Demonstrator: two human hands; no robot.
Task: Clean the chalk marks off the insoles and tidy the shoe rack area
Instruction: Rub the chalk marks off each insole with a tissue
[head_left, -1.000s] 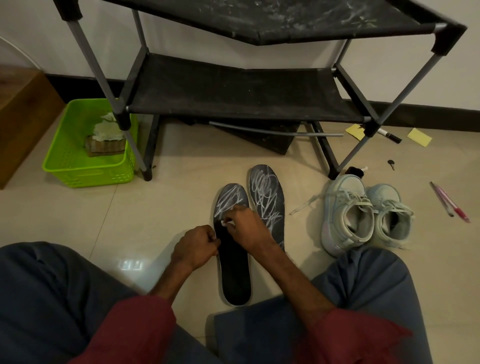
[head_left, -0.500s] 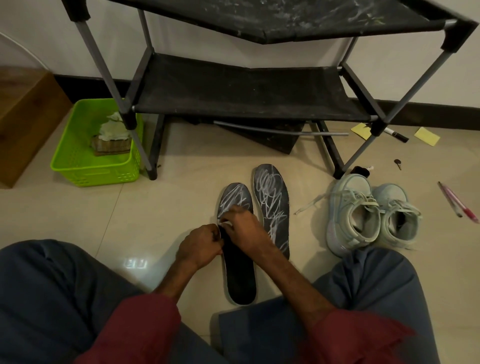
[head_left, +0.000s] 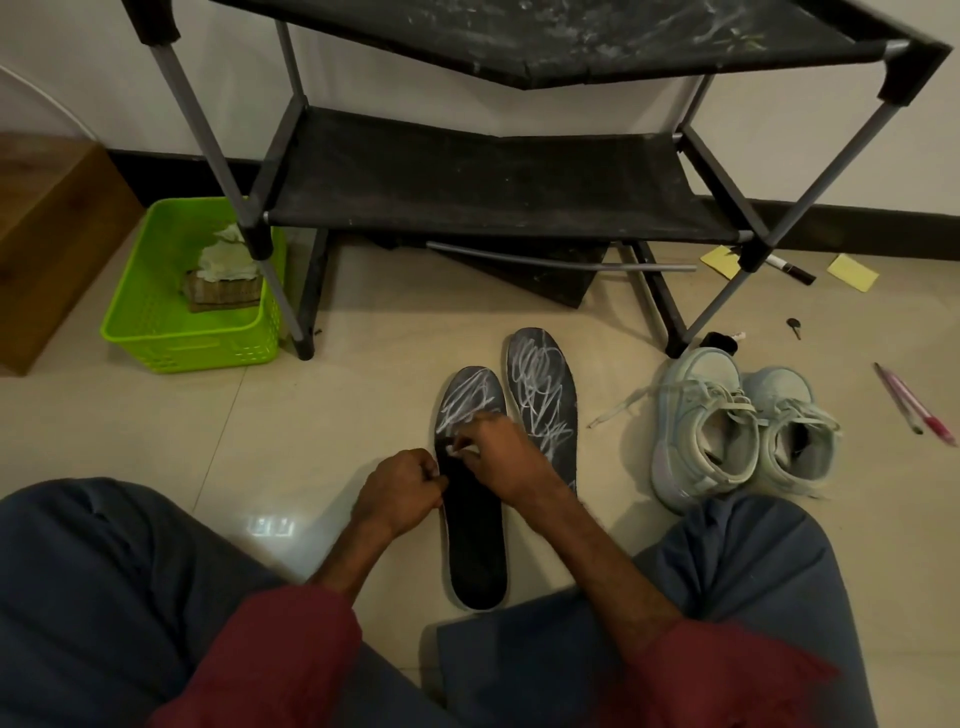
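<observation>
Nearest to us: two knees in grey-blue trousers (head_left: 104, 597) and dark red sleeves (head_left: 270, 654); the person sits on a pale tiled floor (head_left: 311, 415). Btwn the knees lies the near insole (head_left: 475, 545), black, flat on the floor, heel end toward us. Its heel & mid part look plain black; white chalk scribble shows at the toe end only.

L hand (head_left: 400, 491) sits at this insole's left edge, fingers curled in, tips pinching the rim. R hand (head_left: 506, 457) is over the insole where black meets chalk. Its fingers are bent round a small white wad (head_left: 464, 450) pressed onto the surface; we can't tell if it's tissue or cloth.

Just beside, to the right & a bit further off, the 2nd insole (head_left: 543, 400) lies flat w/ chalk scribble over nearly all we can see. The R wrist hides its heel end.

Right of the insoles, apart from them, we see a pair of pale sneakers (head_left: 701, 426) side by side, openings up, one lace trailing toward the insoles. Further right: two pens (head_left: 914, 402), one pink.

Far end: black shoe rack (head_left: 467, 176) w/ grey tubes stands by the wall, top shelf smeared w/ white marks. A loose grey tube (head_left: 561, 258) lies under the lower shelf. Left of the rack is a lime green basket (head_left: 156, 332) holding a crumpled pale cloth (head_left: 228, 254) on a brown block. A wooden box (head_left: 47, 234) sits at far left. By the rack's right legs: yellow sticky notes (head_left: 852, 271), a marker (head_left: 789, 268), a small key (head_left: 794, 327).
</observation>
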